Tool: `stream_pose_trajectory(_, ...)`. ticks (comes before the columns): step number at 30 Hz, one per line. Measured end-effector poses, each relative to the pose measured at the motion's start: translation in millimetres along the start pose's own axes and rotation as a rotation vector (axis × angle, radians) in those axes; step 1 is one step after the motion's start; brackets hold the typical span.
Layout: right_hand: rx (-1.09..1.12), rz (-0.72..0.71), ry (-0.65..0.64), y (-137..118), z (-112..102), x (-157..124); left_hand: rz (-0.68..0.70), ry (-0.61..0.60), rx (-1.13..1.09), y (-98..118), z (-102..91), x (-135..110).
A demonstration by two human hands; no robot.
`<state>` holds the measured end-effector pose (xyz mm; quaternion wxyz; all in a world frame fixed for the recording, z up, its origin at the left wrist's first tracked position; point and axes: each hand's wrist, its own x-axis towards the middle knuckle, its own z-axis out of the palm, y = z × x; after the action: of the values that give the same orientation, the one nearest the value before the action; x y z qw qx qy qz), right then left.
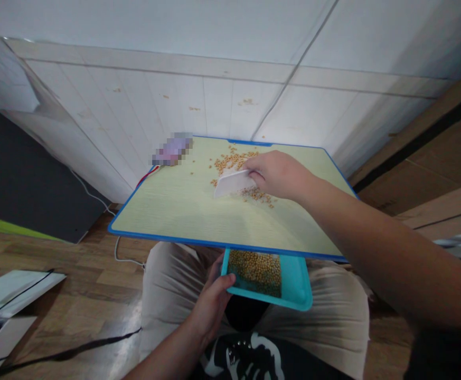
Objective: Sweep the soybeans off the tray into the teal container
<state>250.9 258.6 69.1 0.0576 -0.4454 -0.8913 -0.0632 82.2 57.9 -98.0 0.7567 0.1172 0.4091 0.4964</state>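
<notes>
A small pale-green table (182, 211) with a blue rim stands over my lap. Yellow beans (234, 158) lie scattered on its far middle. My right hand (278, 174) is closed on a white flat scraper (232, 183), whose edge rests on the tabletop among the beans. Below the table's near edge, my left hand (212, 298) grips the left rim of a turquoise tray (295, 287). The tray holds a heap of the same beans (256, 269) and its far part is hidden under the table.
A blurred-out small object (172, 149) sits at the table's far left corner, with a red and white cable (95, 198) trailing to the wooden floor. A white wall panel stands behind. White sheets (8, 295) lie on the floor at left. Brown boards stand at right.
</notes>
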Motion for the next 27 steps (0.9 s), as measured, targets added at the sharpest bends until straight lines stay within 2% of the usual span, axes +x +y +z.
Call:
stream_pose_trajectory(7,-0.004,-0.032,-0.072,7.4,4.9,1.8,-0.012,0.007,0.03,2.6,3.5,-2.3)
stream_pose_trajectory(13,0.018,-0.06,-0.059,16.0,11.3,0.3,-0.013,0.003,0.043,4.3,3.4,-2.5)
stream_pose_trajectory(27,0.034,-0.071,-0.094,22.2,8.9,-15.4,-0.017,0.0,0.03,3.3,2.0,-0.6)
